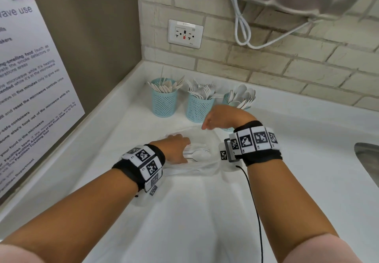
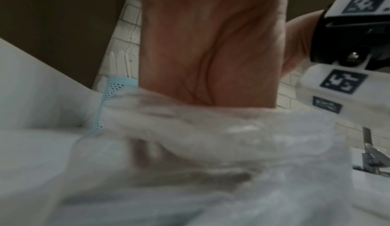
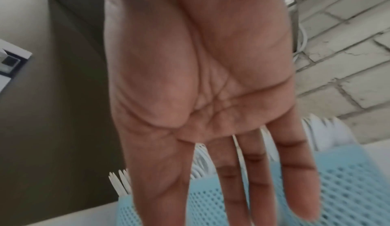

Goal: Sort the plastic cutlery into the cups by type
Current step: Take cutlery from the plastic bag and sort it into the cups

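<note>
Remaining cutlery, centre frame, in clear bag under flat-fingered left hand; right hand above, straight-fingered, empty, before three mesh cups: advisably pin bag, draw one piece singly.

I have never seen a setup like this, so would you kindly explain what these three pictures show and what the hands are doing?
No machine here: a person wears a head camera and one camera on each marked wristband. The large view looks down from the head; the other two look along each palm. On the white counter stand three blue mesh cups: knives, forks, spoons. The left hand rests in a clear plastic bag on the remaining cutlery; whether it grips anything is hidden. The right hand hangs by the cups, fingers straight, holding nothing.
</note>
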The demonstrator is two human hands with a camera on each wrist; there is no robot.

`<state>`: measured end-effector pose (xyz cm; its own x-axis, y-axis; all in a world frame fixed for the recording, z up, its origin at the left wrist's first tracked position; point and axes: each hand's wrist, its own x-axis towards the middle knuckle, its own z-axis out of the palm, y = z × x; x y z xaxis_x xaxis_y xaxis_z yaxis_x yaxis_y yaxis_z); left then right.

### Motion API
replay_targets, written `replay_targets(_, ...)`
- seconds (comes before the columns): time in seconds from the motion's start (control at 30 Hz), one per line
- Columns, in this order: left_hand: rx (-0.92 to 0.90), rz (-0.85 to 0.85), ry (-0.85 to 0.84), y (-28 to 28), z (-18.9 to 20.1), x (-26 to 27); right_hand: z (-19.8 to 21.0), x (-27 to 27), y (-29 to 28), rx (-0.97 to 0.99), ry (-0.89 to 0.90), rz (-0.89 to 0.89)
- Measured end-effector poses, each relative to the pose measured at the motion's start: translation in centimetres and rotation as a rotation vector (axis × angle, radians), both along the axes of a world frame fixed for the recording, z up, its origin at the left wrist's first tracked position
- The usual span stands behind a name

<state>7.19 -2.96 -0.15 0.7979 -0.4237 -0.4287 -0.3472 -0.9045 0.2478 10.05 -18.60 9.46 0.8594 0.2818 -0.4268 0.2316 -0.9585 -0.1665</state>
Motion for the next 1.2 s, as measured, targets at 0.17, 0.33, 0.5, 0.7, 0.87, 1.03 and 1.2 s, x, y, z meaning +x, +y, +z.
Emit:
replay_targets(0.17,0.042,-0.049,-0.035,0.0,-0.2,-0.3,-2.5,-1.4,-0.7,-0.021,0.119,-0.113)
replay_targets(0.33,0.118,-0.082,-0.007,0.1,-0.3,-0.1,-4.2,-2.2,-1.2,0.015,0.149,-0.207)
replay_targets(0.5,0.095,-0.075,-0.063,-0.1,-0.6,-0.2,-4.5,-2.5,-1.0,-0.037,0.162,-0.181)
replay_targets(0.7,-0.016,0.008,-0.116,0.0,-0.7,-0.1,-4.1,-2.5,-1.2,-0.068,0.168,-0.171)
replay_targets(0.87,-0.053,0.012,-0.129,0.2,-0.5,0.5,-4.1,-2.6,-1.5,0.015,0.142,-0.209)
replay_targets(1.03,-0.194,0.060,-0.117,0.9,-0.7,0.7,-4.5,-2.3,-2.0,0.059,0.129,-0.234)
replay_targets(1.2,-0.278,0.115,-0.033,1.1,-0.4,0.9,-4.6,-2.3,-2.1,0.069,0.125,-0.239)
